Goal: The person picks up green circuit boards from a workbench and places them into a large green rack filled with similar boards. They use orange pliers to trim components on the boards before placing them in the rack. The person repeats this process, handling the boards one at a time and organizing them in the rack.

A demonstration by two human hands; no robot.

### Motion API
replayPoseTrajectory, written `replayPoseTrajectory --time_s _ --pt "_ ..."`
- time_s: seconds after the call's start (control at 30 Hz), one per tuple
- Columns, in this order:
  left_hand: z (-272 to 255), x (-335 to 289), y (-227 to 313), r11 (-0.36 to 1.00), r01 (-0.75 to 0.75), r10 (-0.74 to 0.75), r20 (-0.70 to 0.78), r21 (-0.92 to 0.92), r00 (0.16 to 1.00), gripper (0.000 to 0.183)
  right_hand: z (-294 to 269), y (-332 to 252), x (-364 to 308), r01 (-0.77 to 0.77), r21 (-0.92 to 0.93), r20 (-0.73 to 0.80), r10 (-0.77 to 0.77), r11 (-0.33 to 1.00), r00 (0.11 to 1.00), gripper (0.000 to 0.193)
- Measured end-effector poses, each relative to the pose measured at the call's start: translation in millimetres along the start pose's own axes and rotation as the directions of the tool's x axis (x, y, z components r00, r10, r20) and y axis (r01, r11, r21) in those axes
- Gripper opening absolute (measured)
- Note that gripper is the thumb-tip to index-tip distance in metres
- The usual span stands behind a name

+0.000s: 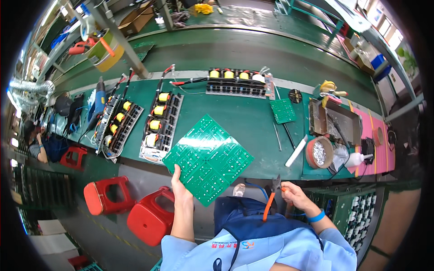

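My left hand (181, 186) grips a large square green circuit board panel (209, 158) by its lower left edge. The panel is tilted corner-up over the bench's front edge, and its face is scored into smaller boards. In my right hand (295, 198) is a pair of orange-handled cutting pliers (270, 203), jaws upward, beside the panel in front of my waist. My fingers close on one handle while the other handle stands apart, so the pliers are spread. A small green circuit board (283, 111) lies farther back on the bench.
On the green bench (235, 110) lie black assemblies with yellow coils (156, 124). At right are a bowl of metal bits (318, 152), a metal tray (314, 116), a white bottle (357, 159) and a white stick (296, 151). Red stools (151, 217) stand left; another person (43, 144) sits far left.
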State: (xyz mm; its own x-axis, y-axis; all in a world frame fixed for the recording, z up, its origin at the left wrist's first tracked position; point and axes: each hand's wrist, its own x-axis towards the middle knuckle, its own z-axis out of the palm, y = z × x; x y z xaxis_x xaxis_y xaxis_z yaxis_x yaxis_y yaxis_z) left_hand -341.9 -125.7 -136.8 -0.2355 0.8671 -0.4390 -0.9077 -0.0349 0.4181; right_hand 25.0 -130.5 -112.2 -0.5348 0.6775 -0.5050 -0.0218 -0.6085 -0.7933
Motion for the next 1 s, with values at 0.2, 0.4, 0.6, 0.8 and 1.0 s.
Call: replayPoseTrajectory --time_s 0.2,0.4,0.6,0.8,1.0 --pt "43.6 9.3 -38.1 0.988 0.124 -0.132 0.082 0.098 0.988 0.041 42.0 40.1 -4.0 0.143 -0.143 -0.12 -0.161 0.979 0.98 0.056" --pt "64.7 18.0 -64.1 0.966 0.185 -0.21 0.129 0.179 0.969 0.041 52.7 23.2 -21.2 0.256 -0.441 -0.088 -0.325 0.86 0.942 0.077" --pt "82.1 14.7 -76.6 0.941 0.243 -0.278 0.129 0.236 0.952 0.041 -5.5 -15.2 -52.8 0.125 -0.737 -0.364 -0.546 0.665 0.754 0.074" --pt "90.3 10.6 -77.6 0.93 0.251 -0.307 0.19 0.267 0.933 0.043 -11.4 -13.6 -70.0 0.092 -0.813 -0.298 -0.546 0.575 0.783 0.069" --pt "86.8 6.8 -70.1 0.923 0.241 -0.305 0.187 0.299 0.934 0.044 -9.1 -6.8 -74.4 0.112 -0.731 -0.327 -0.489 0.673 0.809 0.065"
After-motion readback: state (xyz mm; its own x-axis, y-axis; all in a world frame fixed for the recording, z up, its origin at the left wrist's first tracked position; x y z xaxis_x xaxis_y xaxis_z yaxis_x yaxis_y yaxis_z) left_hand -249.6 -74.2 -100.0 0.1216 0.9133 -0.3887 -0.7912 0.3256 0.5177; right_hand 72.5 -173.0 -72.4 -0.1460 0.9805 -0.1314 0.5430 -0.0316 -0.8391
